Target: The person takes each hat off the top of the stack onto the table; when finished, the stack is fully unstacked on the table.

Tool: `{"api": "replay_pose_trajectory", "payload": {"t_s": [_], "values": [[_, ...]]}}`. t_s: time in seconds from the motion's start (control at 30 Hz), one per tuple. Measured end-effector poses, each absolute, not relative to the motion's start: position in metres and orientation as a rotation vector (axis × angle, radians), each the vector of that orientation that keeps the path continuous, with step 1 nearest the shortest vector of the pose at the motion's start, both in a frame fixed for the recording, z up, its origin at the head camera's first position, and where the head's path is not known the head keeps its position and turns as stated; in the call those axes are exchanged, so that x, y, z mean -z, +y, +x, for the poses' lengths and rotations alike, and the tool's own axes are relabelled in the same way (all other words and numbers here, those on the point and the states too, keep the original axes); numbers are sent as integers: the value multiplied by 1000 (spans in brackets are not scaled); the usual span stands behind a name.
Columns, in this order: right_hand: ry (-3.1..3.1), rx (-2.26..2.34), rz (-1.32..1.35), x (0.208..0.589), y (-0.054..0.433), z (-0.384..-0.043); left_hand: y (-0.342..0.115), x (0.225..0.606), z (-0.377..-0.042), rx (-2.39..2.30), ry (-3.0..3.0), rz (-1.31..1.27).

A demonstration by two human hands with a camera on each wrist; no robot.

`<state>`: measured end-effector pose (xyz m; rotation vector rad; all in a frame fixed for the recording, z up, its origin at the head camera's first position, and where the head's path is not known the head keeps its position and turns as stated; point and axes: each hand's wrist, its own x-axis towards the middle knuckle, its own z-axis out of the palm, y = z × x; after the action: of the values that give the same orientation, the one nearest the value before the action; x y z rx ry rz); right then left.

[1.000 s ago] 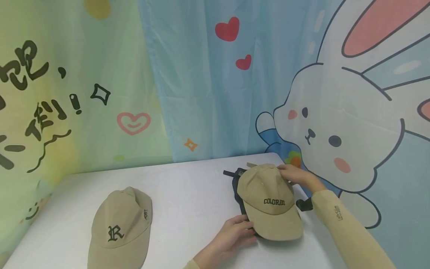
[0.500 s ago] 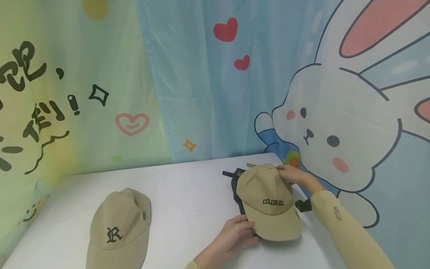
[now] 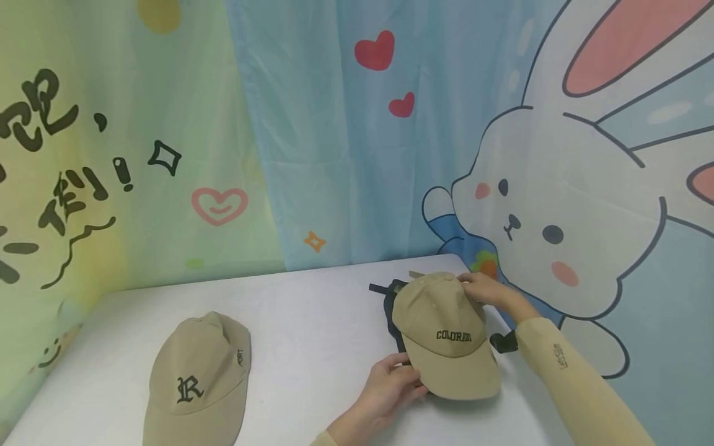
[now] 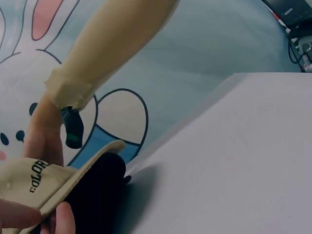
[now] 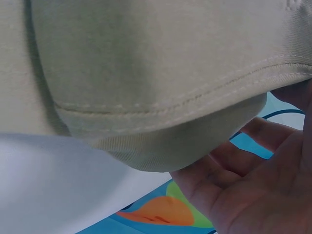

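A beige baseball cap [image 3: 446, 310] with COLORADO lettering lies over a dark cap [image 3: 392, 303] at the table's right end, its brim toward me. My left hand [image 3: 387, 393] pinches the brim's left edge between thumb and fingers. In the left wrist view, the dark cap [image 4: 100, 190] shows beneath that brim. My right hand [image 3: 488, 291] holds the beige cap at the back right of its crown. The right wrist view has the fingers [image 5: 200, 183] curled against the cap's lower edge, partly hidden behind the fabric.
Another beige cap [image 3: 195, 365], marked with a black R, lies on the left of the white table [image 3: 312, 347]. A printed curtain [image 3: 312, 124] hangs right behind the table. Black equipment [image 4: 295, 14] sits beyond the table's far corner in the left wrist view.
The left hand's fingers have shifted slightly and close in on the brim's edge. The right hand and the caps stay nearly in place; the head view has drifted a little.
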<state>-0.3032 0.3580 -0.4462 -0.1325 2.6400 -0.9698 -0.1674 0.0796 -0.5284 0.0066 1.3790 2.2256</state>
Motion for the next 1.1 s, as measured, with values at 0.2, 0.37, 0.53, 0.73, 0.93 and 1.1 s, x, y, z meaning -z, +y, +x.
{"api": "replay_pose_trajectory", "payload": {"t_s": [0.2, 0.37, 0.53, 0.73, 0.93, 1.1], "values": [[2672, 980, -132, 447, 359, -302, 81, 531, -168, -2232, 1407, -14], [2706, 960, -147, 446, 359, -302, 81, 531, -168, -2220, 1427, -23], [2729, 943, -157, 445, 359, -302, 82, 528, -167, -2213, 1449, -30], [2737, 950, -146, 444, 360, -302, 83, 527, -167, -2221, 1475, -24], [2729, 966, -124, 445, 362, -301, 84, 527, -167, -2234, 1478, -26], [2732, 976, -125, 441, 362, -299, 85, 525, -168, -2240, 1488, -5]]}}
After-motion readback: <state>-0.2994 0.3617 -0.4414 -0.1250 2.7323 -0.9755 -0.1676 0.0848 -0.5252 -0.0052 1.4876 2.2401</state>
